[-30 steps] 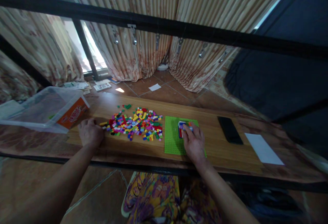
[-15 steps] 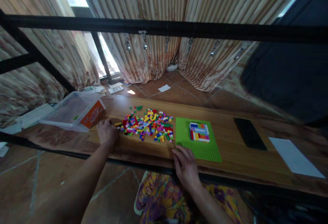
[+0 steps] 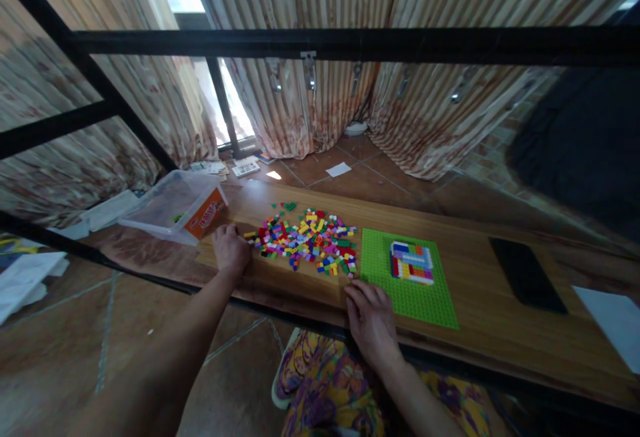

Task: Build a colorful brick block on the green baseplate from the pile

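Note:
A heap of small coloured bricks [image 3: 310, 239] lies on the wooden table [image 3: 480, 317]. To its right is a green baseplate [image 3: 400, 290] with a small flat block of coloured bricks [image 3: 411, 262] built on it. My left hand [image 3: 230, 250] rests on the table at the left end of the heap, fingers curled, nothing visible in them. My right hand [image 3: 371, 320] lies palm down at the near table edge, by the baseplate's near left corner, fingers stretched and holding nothing.
A clear plastic tub with an orange label [image 3: 177, 207] lies at the table's left end. A black phone [image 3: 526, 274] and a white sheet [image 3: 615, 317] lie to the right. A black metal frame bar [image 3: 350, 44] crosses overhead; curtains hang behind.
My right hand left the built block on the baseplate and drew back to the near table edge. My left hand stayed beside the heap. The view swung to the left.

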The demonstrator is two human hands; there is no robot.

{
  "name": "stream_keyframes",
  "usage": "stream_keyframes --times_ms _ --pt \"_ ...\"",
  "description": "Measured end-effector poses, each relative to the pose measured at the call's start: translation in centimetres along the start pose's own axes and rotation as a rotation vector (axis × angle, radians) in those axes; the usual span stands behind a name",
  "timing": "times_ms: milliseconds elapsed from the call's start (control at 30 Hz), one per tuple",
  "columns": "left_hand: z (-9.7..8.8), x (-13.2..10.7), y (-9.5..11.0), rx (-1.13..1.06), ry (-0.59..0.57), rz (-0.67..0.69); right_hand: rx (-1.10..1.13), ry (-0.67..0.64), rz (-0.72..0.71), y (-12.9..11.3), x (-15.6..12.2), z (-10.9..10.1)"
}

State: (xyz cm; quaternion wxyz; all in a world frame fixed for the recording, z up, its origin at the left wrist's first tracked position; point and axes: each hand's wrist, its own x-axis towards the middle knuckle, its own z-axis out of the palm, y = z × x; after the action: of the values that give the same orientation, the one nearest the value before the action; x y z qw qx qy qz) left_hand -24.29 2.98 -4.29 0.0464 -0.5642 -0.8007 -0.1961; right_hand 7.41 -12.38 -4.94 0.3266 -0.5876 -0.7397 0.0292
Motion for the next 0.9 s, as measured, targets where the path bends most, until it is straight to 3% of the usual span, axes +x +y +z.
stream_keyframes --times_ms 267,433,700,900 --pt "0.0 0.0 0.1 0.020 -0.005 0.014 -0.046 -0.025 -0.028 -1.3 2.0 1.0" --pt "0.3 0.1 0.0 0.036 0.006 0.024 0.045 0.006 -0.029 -2.9 5.3 1.9" --pt "0.0 0.0 0.3 0.026 0.018 0.035 0.053 -0.095 -0.032 -5.0 12.8 6.0" --pt "-0.1 0.0 0.4 0.030 0.019 0.026 -0.052 -0.235 -0.003 -5.5 14.6 7.5"
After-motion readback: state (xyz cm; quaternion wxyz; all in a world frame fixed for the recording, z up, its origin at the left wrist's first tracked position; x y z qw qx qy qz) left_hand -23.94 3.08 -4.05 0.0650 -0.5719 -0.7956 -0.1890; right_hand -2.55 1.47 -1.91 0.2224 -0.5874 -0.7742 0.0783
